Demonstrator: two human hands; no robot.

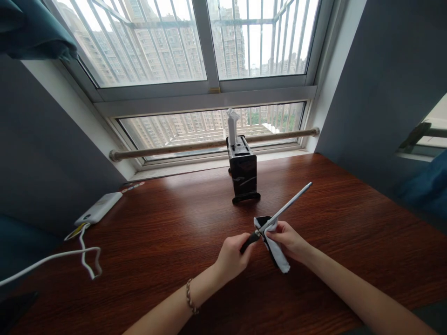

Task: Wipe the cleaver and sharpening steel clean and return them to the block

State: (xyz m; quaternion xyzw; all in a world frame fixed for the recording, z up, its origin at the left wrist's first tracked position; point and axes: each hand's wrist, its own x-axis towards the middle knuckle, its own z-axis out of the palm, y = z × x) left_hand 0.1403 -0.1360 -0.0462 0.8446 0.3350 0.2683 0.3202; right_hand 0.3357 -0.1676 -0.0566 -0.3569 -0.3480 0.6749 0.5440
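Note:
My left hand (231, 257) is closed around the black handle of a long, narrow-bladed knife (292, 202). Its light grey blade slants up and away to the right, tip in the air above the table. A black-and-white cloth (278, 255) is pinched in my right hand (289, 238), folded against the blade close to the handle. One end of the cloth hangs down toward the tabletop. The fingers of the right hand are partly hidden behind the cloth.
Beyond my hands a black tissue box (244, 174) with a white tissue sticking up stands on the brown wooden table (167, 228). At the left lie a white power bank-like device (99, 208) and a white cable (52, 257). A barred window rises behind the table.

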